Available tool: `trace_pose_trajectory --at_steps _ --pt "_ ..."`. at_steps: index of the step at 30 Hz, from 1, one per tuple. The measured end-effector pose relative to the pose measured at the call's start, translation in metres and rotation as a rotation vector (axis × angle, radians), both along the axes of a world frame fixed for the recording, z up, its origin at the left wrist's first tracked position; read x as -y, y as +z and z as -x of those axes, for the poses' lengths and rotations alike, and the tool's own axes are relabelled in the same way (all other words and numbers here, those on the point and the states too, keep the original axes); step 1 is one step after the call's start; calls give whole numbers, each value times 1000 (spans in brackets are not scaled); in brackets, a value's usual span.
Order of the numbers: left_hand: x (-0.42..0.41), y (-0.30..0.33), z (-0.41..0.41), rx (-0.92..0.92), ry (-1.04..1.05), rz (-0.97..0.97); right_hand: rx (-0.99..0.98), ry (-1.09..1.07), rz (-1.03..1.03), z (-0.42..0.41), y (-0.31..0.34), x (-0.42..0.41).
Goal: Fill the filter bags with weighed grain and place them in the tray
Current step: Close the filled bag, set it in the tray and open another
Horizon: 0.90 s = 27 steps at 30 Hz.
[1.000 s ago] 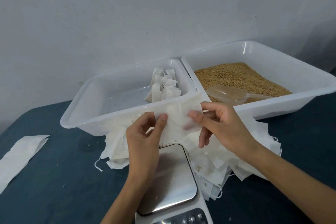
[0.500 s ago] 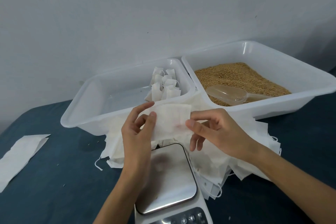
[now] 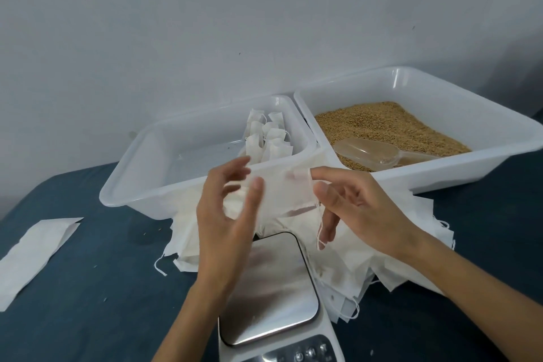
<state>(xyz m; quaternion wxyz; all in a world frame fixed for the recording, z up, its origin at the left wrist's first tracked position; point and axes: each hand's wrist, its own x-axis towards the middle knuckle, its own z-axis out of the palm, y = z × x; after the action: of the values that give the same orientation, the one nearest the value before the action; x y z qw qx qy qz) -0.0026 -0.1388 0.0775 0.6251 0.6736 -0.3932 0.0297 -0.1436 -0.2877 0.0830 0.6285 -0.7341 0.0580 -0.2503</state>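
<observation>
Filter bag (image 3: 282, 194) hangs above the scale (image 3: 270, 288), stretched left to right between both hands: left hand (image 3: 226, 214) pinches its left end, right hand (image 3: 355, 209) its right, nearer the grain tray (image 3: 470, 164).

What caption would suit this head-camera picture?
Both hands, left and right, hold an empty filter bag above the scale.

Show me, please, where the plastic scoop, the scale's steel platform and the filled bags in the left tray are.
plastic scoop (image 3: 368, 152), head view, on the clear bowl lying in the grain.
scale platform (image 3: 273, 294), head view, on the bare steel middle.
filled bags (image 3: 269, 138), head view, on the middle of the upright cluster.
</observation>
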Motion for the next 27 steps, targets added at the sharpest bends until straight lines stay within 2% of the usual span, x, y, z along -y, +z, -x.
trace_pose_trajectory --at_steps 2,4,8,12,15,16,18,19,20,22,23,24,27 --pt "-2 0 2 171 -122 -169 -5 28 26 0 1 3" --pt "-1 -4 4 264 -207 -313 -9 28 2 2 4 6" --pt "3 -8 13 318 -226 -351 -72 -3 40 12 22 12" --pt "3 -6 26 227 -252 -321 -273 128 227 20 40 12" --pt "5 -6 30 114 -278 -266 -209 202 305 16 58 13" --pt "4 -6 29 61 -287 -233 -155 152 337 16 63 23" --pt "3 -5 25 -48 -327 -158 -99 -98 436 16 71 59" --pt "2 -5 24 -95 -344 -126 -149 -242 532 18 72 84" --pt "1 -5 23 -138 -355 -98 -292 -350 664 21 71 110" --pt "2 -6 23 -219 -375 -54 -775 -406 925 27 59 153" --pt "2 -6 24 -257 -384 -38 -961 -381 988 30 49 167" --pt "3 -7 23 -289 -389 -27 -1050 -359 1010 31 41 175" --pt "3 -9 20 -346 -370 -21 -1005 -360 1008 27 31 188"
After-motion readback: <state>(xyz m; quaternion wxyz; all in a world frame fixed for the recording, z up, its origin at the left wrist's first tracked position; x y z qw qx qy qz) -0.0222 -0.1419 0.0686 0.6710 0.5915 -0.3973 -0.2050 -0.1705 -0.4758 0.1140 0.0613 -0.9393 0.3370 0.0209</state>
